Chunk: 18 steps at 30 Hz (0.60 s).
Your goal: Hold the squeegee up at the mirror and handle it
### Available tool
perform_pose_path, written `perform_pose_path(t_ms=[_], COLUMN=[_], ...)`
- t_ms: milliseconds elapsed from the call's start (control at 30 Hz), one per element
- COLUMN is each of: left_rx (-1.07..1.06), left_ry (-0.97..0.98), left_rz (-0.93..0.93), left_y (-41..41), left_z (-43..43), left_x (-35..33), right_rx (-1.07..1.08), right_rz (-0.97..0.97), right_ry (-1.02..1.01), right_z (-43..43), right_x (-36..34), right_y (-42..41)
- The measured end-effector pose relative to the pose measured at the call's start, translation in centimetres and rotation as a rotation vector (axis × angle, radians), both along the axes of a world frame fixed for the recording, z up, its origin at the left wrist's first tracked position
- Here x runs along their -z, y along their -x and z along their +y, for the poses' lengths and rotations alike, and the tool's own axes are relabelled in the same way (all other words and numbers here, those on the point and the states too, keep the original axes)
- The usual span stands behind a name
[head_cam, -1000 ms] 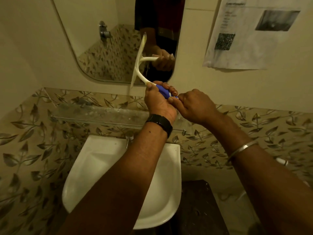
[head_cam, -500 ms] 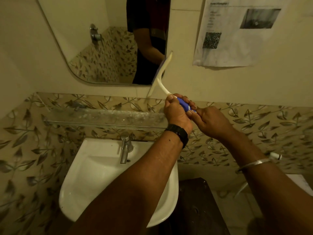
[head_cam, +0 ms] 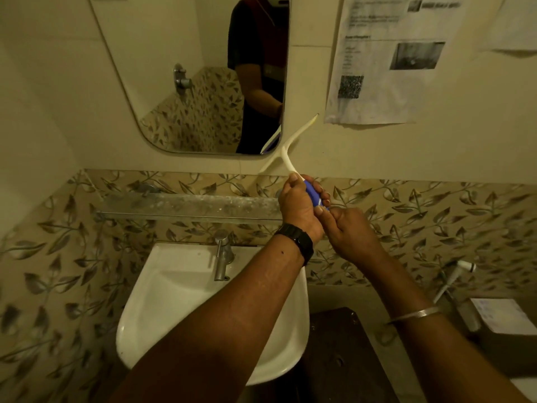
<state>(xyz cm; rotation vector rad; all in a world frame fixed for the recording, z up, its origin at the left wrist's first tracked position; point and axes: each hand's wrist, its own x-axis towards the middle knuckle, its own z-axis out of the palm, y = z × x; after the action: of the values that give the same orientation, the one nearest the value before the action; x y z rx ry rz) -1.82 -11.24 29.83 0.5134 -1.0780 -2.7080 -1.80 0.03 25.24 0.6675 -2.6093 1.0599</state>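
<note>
In the head view, a squeegee (head_cam: 286,146) with a cream-coloured blade and a blue grip is held up against the pale wall, just beside the lower right corner of the mirror (head_cam: 186,74). Its blade is tilted, with the upper end lying near the bottom edge of a printed paper sheet (head_cam: 392,59) stuck to the wall and the lower end just above the band of leaf-patterned tiles (head_cam: 436,216). The blue grip is clasped by the left hand (head_cam: 299,206), whose fingers are curled round it with the thumb laid along the cream neck; a black watch (head_cam: 299,242) is worn on that wrist. The tail of the grip is pinched by the right hand (head_cam: 348,231), which is pressed against the left hand; a metal bangle (head_cam: 415,314) is seen on the right forearm. Below the hands, a glass shelf (head_cam: 186,206) is fixed along the tiles, and a white washbasin (head_cam: 174,309) with a metal tap (head_cam: 222,257) stands under it. A hand-spray nozzle (head_cam: 465,266) is mounted at the right, above a white box (head_cam: 499,317). A person's torso and arm are reflected in the mirror.
</note>
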Motion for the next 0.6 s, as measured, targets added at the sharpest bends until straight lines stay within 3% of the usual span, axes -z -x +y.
perform_pose_path(t_ms=[600], left_rx=[0.241], left_ry=[0.210], left_rz=[-0.038], left_y=[-9.9], left_z=[-11.4], left_x=[-0.7], right_rx=[0.091], right_rz=[-0.275], right_ry=[0.532], right_z=[-14.1], right_x=[0.0], right_y=[-14.0])
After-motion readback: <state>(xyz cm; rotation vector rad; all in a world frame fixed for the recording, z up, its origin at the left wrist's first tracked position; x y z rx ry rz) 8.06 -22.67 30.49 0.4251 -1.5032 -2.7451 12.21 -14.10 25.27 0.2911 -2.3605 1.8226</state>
